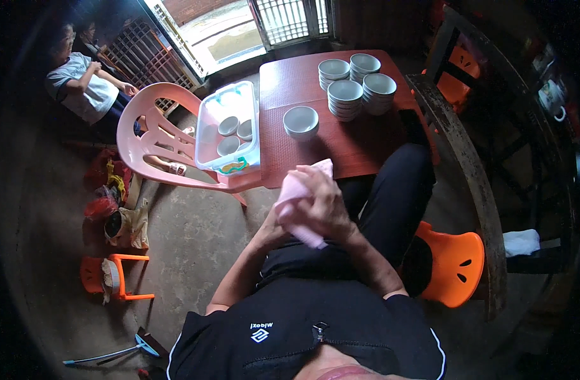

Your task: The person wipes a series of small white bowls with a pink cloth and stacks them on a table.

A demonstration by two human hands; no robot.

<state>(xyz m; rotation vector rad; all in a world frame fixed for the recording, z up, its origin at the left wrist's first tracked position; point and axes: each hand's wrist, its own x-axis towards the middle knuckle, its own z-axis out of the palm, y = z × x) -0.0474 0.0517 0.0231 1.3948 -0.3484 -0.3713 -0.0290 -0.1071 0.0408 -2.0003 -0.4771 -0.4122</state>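
Note:
Both hands are together over my lap, close to the front edge of the table. A pink cloth (293, 194) is bunched between them, with one corner poking up and another hanging down. My right hand (327, 205) lies over the cloth, slightly blurred, its fingers bent around it. Mostly covered by the cloth and the other hand, my left hand (276, 224) grips it from the left. Whether anything is wrapped inside is hidden. Just beyond my hands, a white bowl (301, 122) stands upright on the red table (290, 156).
Several stacks of white bowls (345, 97) stand at the table's far right. A clear plastic bin (209, 142) holding three bowls rests on a pink chair (133, 137) at left. A wooden bench (466, 161) and orange chair (456, 266) flank my right. A person (88, 88) stands back left.

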